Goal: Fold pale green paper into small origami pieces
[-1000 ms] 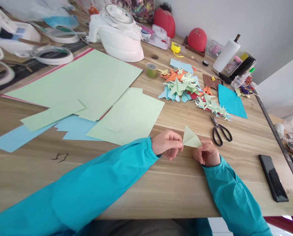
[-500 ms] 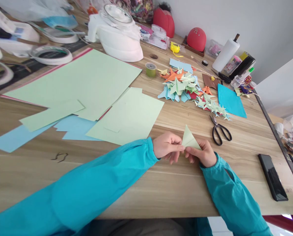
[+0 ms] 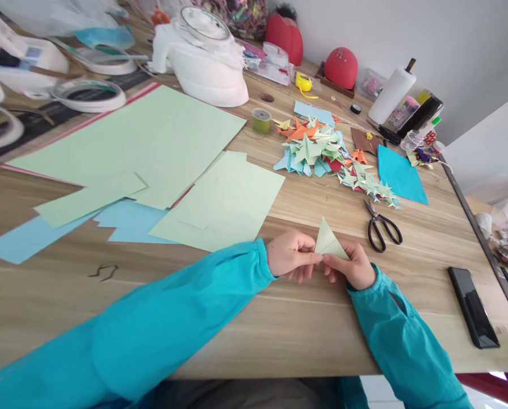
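Between my two hands, a small folded piece of pale green paper (image 3: 328, 241) stands up as a triangle with its tip pointing away from me. My left hand (image 3: 294, 255) pinches its lower left edge, thumb on the near side. On the lower right, my right hand (image 3: 351, 264) grips it the same way, and the two thumb tips nearly meet at the bottom edge. The fingers behind the paper are partly hidden. Just beyond my right hand lie black-handled scissors (image 3: 381, 227). Farther back is a heap of folded paper stars (image 3: 311, 145) in green, orange, blue and red.
Green paper sheets (image 3: 232, 199) and blue paper strips (image 3: 36, 233) spread over the left of the wooden table (image 3: 236, 329). A spool (image 3: 261, 121) stands behind them. At the right edge lies a black phone (image 3: 473, 307). A white appliance (image 3: 206, 68) stands at the back.
The thumb of my left hand has slid very slightly right along the paper's bottom edge. Everything else looks the same.
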The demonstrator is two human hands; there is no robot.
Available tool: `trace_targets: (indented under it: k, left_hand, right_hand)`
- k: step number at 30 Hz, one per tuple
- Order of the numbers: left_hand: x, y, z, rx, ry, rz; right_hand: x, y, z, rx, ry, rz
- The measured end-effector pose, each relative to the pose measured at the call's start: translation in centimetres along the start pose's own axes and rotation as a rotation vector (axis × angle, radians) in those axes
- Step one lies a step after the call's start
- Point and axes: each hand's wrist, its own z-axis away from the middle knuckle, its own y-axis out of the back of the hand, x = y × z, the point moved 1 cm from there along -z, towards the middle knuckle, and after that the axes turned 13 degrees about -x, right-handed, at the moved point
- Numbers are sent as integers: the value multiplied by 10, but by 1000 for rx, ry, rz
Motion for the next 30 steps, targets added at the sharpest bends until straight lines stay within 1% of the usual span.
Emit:
trace_targets:
  k: [4,7,12,17,20,25,30]
  left_hand:
    - [-1,3,-1,-6,9,108]
    - [-1,4,-2,10,-7,146]
    - [0,5,-2,66,-41,182]
    - [4,5,1,141,-72,209]
    - [5,5,2,180,-89,226]
    - [4,5,2,202,-105,250]
    - [2,4,1,181,-123,200]
  right_hand:
    - [3,0,-1,65,-17,18]
    - [8,1,-1,134,-14,-4]
    - [12,3,-4,222,86,-149]
    - [8,4,-6,261,135,-309]
    - [7,4,-6,268,157,-364]
    - [9,7,-6,293,142,-366]
    - [10,8,-5,294,175,-346]
